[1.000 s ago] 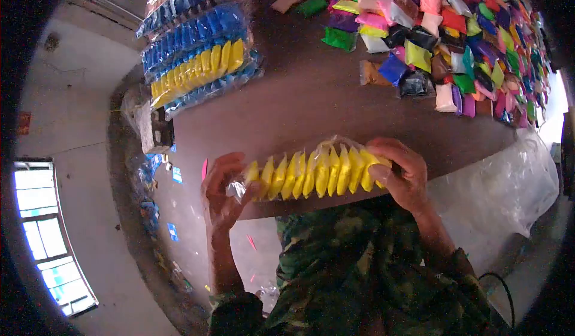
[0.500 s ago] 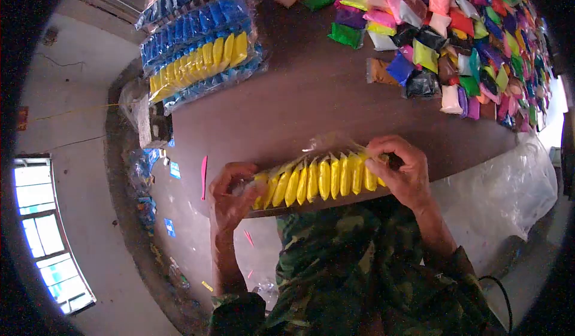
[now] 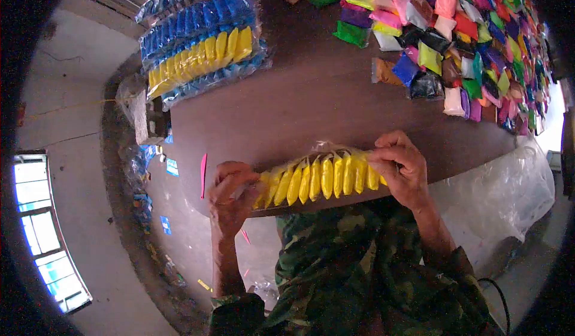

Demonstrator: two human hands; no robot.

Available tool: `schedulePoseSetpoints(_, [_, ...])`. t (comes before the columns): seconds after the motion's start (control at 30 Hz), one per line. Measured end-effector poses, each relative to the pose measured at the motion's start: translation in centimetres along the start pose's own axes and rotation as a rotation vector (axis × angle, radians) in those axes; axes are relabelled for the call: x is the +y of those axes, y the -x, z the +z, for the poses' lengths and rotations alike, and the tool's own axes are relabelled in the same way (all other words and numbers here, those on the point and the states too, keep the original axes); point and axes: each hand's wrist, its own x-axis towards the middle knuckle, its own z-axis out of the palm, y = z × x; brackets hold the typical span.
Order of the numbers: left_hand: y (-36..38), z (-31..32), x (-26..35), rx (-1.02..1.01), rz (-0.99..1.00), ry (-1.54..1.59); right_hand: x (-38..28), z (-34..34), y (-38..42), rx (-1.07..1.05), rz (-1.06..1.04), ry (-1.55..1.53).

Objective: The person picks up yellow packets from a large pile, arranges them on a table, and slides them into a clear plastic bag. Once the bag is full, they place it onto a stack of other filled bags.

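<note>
A clear plastic bag holding a row of yellow packets [image 3: 326,178] lies at the near edge of the brown table [image 3: 281,111]. My left hand [image 3: 233,191] is closed on the bag's left end, thumb and fingers pinched together. At the other end, my right hand [image 3: 402,167] grips the bag's right corner between thumb and fingers. The loose clear film of the bag bunches up above the packets.
Filled bags of blue packets [image 3: 203,15] and yellow packets [image 3: 200,54] are stacked at the back left. Loose coloured packets [image 3: 446,30] heap at the back right. A pink strip [image 3: 203,175] lies by the left edge; a large clear plastic bag [image 3: 497,192] hangs at right.
The fingers of my right hand have lifted and straightened slightly at the bag's corner. The row of yellow packets stays in nearly the same place, and the view has shifted a little.
</note>
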Motion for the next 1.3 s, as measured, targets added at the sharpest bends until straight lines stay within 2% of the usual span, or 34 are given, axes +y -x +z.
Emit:
schedulePoseSetpoints(0.3, [0.0,-0.4,0.9,0.005,0.048,-0.127,0.6,0.4,0.2,0.025,-0.086,-0.058])
schedulePoseSetpoints(0.4, [0.1,-0.4,0.1,0.027,0.14,-0.114,0.8,0.5,0.2,0.023,-0.106,-0.085])
schedulePoseSetpoints(0.6, [0.2,-0.4,0.0,0.05,0.118,-0.181,0.8,0.1,0.4,-0.007,-0.075,-0.083])
schedulePoseSetpoints(0.8, [0.7,-1.3,0.1,0.004,0.193,-0.334,1.0,0.1,0.5,-0.02,-0.067,-0.071])
schedulePoseSetpoints(1.1, [1.9,-2.6,1.5,-0.097,0.16,-0.549,0.6,0.4,0.5,0.03,-0.108,-0.009])
schedulePoseSetpoints(1.3, [2.6,-3.4,2.2,-0.119,0.122,-0.481,0.8,0.7,0.6,0.061,-0.132,0.017])
